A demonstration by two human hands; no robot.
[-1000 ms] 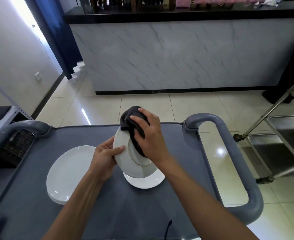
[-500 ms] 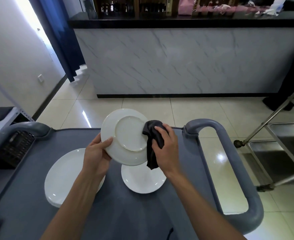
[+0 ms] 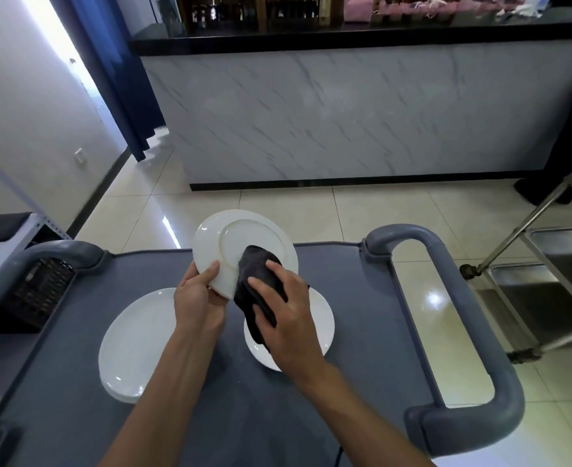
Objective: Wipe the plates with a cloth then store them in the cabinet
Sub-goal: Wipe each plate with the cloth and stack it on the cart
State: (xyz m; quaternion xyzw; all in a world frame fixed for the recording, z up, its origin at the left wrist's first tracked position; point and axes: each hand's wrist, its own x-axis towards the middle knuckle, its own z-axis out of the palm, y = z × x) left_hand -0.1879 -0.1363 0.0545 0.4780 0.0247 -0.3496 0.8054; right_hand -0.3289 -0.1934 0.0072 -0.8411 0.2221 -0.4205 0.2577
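Note:
A white round plate (image 3: 240, 241) is held tilted above the grey cart top (image 3: 362, 332), its underside with the foot ring facing me. My left hand (image 3: 198, 298) grips its lower left rim, thumb on the underside. My right hand (image 3: 288, 318) holds a dark grey cloth (image 3: 257, 281) and presses it against the lower right of the underside. Beneath my right hand another white round plate (image 3: 321, 318) lies flat on the cart. A stack of white oval plates (image 3: 136, 342) lies to the left.
The cart has thick grey handle bars on the right (image 3: 473, 315) and left (image 3: 41, 261). A steel trolley (image 3: 547, 284) stands on the floor at right. A marble-fronted counter (image 3: 345, 116) stands ahead, and a black crate (image 3: 38, 291) sits at left.
The plate was turned from edge-on to underside facing me and raised. My right hand with the cloth moved from the plate's right rim onto the lower underside.

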